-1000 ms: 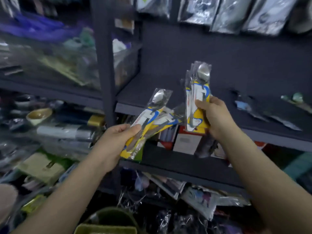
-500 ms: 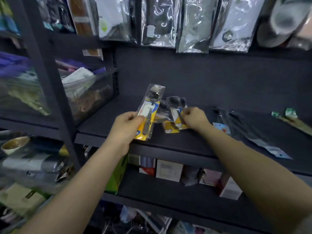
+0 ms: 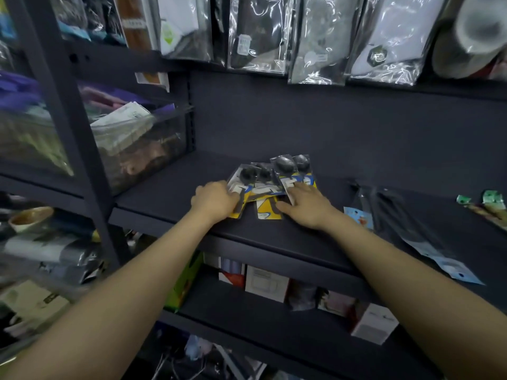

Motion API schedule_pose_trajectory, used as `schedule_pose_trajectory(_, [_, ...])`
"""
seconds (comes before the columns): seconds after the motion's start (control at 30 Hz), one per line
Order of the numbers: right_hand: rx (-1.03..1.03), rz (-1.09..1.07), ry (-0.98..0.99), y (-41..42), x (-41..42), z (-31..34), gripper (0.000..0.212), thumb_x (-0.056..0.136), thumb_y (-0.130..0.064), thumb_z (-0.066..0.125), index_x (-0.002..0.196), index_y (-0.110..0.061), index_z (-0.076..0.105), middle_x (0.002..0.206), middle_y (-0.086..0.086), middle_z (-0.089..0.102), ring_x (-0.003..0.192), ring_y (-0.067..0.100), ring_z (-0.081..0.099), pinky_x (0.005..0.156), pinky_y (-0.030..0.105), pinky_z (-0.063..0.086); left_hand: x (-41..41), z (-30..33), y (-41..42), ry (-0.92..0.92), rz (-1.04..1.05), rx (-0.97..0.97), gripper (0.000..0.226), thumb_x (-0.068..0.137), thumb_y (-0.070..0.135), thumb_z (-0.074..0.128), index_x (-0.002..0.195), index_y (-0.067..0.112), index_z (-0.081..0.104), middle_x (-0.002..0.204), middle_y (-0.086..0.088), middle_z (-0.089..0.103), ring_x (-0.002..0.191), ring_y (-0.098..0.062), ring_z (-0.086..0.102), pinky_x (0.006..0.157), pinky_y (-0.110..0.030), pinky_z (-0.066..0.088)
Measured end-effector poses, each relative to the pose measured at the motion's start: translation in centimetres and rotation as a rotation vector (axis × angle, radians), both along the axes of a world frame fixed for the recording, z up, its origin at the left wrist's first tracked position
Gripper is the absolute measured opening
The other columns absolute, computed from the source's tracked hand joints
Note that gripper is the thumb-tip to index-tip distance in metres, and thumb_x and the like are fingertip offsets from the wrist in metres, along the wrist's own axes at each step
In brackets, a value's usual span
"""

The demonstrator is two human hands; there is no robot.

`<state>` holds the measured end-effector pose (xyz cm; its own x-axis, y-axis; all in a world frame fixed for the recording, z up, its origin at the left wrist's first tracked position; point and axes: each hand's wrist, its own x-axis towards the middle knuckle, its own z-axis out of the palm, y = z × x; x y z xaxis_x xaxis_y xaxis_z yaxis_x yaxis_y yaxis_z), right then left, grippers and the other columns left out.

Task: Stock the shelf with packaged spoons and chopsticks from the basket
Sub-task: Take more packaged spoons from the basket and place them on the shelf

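Several packaged spoons, in clear wrap with yellow and blue cards, lie fanned out on the dark middle shelf. My left hand curls over the leftmost packs and still grips their lower edge. Fingers spread, my right hand lies flat on the right-hand packs and presses them down. Long dark packaged chopsticks lie on the same shelf to the right, apart from both hands. The basket is out of view.
A clear bin of goods stands left of the spoons behind a black upright post. Hanging plastic packs fill the shelf above. Small boxes sit on the shelf below. Green-tipped packs lie at far right.
Both hands have come down from holding spoon packs up in front of the shelf. The packs now lie flat on the shelf board under my hands.
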<state>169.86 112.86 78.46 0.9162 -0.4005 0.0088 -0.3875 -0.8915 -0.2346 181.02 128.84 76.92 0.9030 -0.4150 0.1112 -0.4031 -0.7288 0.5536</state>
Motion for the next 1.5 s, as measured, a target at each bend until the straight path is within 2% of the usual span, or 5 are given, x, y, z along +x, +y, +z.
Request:
schedule_pose_trajectory(0.3, [0.022, 0.089, -0.135, 2.8, 0.8, -1.0, 0.056, 0.095, -0.050, 0.032, 0.143, -0.021, 0.035, 0.159, 0.005, 0.016, 0.147, 0.023, 0.009, 0.120, 0.042, 0.008, -0.9, 0.3, 4.6, 0.034, -0.305, -0.195, 0.058, 0.093, 0.046, 0.040, 0.144, 0.020, 0.029, 0.155, -0.001, 0.021, 0.144, -0.018, 0.013, 0.117, -0.031, 0.010])
schedule_pose_trajectory(0.63, [0.119, 0.700, -0.387, 20.5, -1.0, -3.8, 0.031, 0.091, -0.028, 0.041, 0.096, -0.010, 0.067, 0.089, 0.006, 0.068, 0.076, 0.021, 0.063, 0.063, 0.033, 0.050, -2.8, -8.6, 24.5, -0.317, -0.250, -0.216, 0.037, 0.085, 0.027, 0.039, 0.106, 0.005, 0.062, 0.092, 0.000, 0.056, 0.082, -0.008, 0.051, 0.067, -0.008, 0.032])
schedule_pose_trajectory(1.07, [0.528, 0.413, 0.778, 39.0, 0.1, -47.7, 0.021, 0.094, -0.020, 0.045, 0.101, -0.007, 0.060, 0.108, 0.013, 0.064, 0.101, 0.027, 0.060, 0.086, 0.034, 0.049, -9.1, -42.3, 44.6, 0.653, 0.182, 0.291, 0.062, 0.072, 0.043, 0.025, 0.117, 0.018, 0.060, 0.115, -0.016, 0.061, 0.106, -0.034, 0.059, 0.090, -0.033, 0.048])
schedule_pose_trajectory(1.2, [0.454, 0.357, 0.896, 41.5, -0.9, -59.9, 0.016, 0.095, -0.030, 0.044, 0.088, -0.016, 0.049, 0.074, -0.003, 0.049, 0.066, 0.011, 0.049, 0.058, 0.023, 0.040, -9.0, -49.9, 45.2, 0.684, 0.197, 0.405, 0.043, 0.087, 0.035, 0.036, 0.122, 0.015, 0.053, 0.125, -0.012, 0.054, 0.116, -0.032, 0.050, 0.092, -0.040, 0.048])
schedule_pose_trajectory(1.5, [0.482, 0.255, 0.845, 44.0, -0.1, -72.9, 0.065, 0.086, -0.054, 0.048, 0.132, -0.008, 0.040, 0.136, 0.016, 0.043, 0.120, 0.030, 0.047, 0.094, 0.041, 0.048, -7.6, -59.1, 43.9, 0.574, 0.150, 0.347, 0.039, 0.089, 0.023, 0.041, 0.126, 0.014, 0.052, 0.124, -0.008, 0.054, 0.117, -0.029, 0.050, 0.089, -0.037, 0.049])
